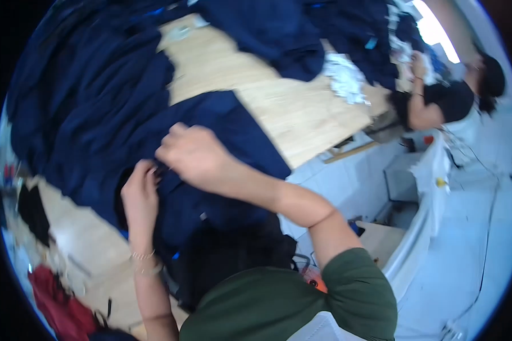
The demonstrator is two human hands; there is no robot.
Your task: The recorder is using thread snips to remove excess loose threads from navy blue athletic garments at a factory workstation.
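Observation:
Navy cloth (222, 125) lies over the table in front of me and hangs toward my lap. My left hand (140, 196) is closed, its thumb and fingers pinching a dark bit of the cloth near its edge. Just to the right and a little higher, my right hand (196, 156) is also closed, palm down, with its fingertips meeting the left hand's at the same spot. Exactly what lies between the fingertips is small and partly hidden. A small pale speck (204, 216) shows on the cloth below the right hand.
More navy fabric (85, 96) is heaped at the left and back of the wooden table (267, 108). White scraps (345, 78) lie at the far right, near a co-worker (444, 105). A red cloth (60, 304) sits at lower left. A cable (486, 244) runs along the floor.

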